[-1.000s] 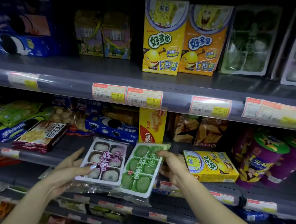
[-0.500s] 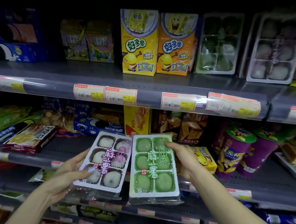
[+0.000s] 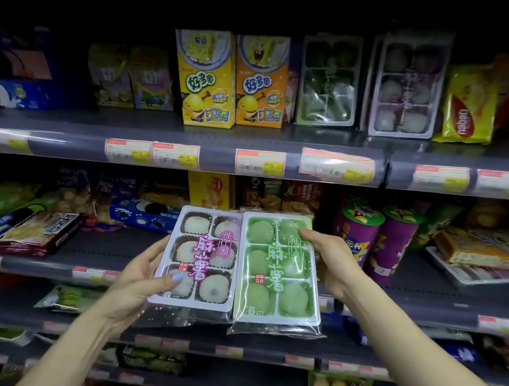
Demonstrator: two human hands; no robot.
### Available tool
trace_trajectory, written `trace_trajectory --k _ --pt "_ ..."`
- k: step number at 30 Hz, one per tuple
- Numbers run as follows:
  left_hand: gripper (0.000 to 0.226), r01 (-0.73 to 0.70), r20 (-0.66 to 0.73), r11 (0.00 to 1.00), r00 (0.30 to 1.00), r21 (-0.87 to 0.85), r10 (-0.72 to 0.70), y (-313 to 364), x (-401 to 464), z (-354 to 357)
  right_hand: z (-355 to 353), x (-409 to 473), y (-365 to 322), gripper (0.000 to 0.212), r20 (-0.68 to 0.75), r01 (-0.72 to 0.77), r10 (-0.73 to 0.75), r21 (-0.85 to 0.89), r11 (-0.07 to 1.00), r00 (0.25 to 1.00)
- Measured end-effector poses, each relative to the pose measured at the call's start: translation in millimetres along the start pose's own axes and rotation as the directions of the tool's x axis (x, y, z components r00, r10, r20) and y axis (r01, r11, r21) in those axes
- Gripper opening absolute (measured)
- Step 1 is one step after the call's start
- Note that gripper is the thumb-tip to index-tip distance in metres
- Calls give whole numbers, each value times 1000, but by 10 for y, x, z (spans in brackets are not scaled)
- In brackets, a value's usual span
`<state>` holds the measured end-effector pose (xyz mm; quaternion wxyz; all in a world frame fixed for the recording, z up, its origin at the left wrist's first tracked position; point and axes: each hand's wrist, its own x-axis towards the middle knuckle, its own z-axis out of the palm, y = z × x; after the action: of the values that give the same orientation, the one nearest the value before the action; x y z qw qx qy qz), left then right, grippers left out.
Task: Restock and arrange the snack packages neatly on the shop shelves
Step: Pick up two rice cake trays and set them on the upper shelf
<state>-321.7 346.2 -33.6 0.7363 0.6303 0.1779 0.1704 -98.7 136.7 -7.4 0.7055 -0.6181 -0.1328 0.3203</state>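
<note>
Before dim shop shelves [image 3: 170, 136], the left hand [image 3: 141, 278] grips the white mochi pack [image 3: 197, 258] and the right hand [image 3: 331, 264] the green mochi pack [image 3: 278, 270], side by side, long axes upright, below matching upper-shelf packs [image 3: 406, 86].

Held mochi trays: 2, one purple-lettered tray [image 3: 197, 258] and one green tray [image 3: 278, 269]. Shelved mochi trays, upper shelf: 2. SpongeBob snack boxes: 2 upright. Purple snack cups: 2. Hands: 2.
</note>
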Motion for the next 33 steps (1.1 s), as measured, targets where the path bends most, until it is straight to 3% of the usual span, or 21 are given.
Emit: trace_trajectory --k 3,5,8,18,21,27,33 --pt "111 -22 31 999 999 26 21 19 -76 158 -141 -166 -76 23 13 23 -23 0 1000 1000" --pt "104 -45 60 997 997 57 42 35 -119 268 -246 -270 -130 22 23 28 -28 4 1000 999" --pt "73 -91 79 994 993 64 86 82 -154 448 -383 -431 -235 21 32 42 -42 10 999 999" --pt "79 -203 156 979 968 33 196 451 -163 1043 -824 -843 -787 31 -15 183 -183 -2 983 983" --pt "93 -256 201 966 949 41 243 613 -121 1165 -911 -905 -989 28 -40 217 -217 -14 976 975" --pt "75 -406 196 913 899 35 392 993 -13 1441 -1022 -978 -1432 17 -76 273 -276 -52 961 958" --pt "74 -471 199 881 868 40 455 1297 210 1621 -1144 -870 -1825 16 -132 314 -327 -109 943 936"
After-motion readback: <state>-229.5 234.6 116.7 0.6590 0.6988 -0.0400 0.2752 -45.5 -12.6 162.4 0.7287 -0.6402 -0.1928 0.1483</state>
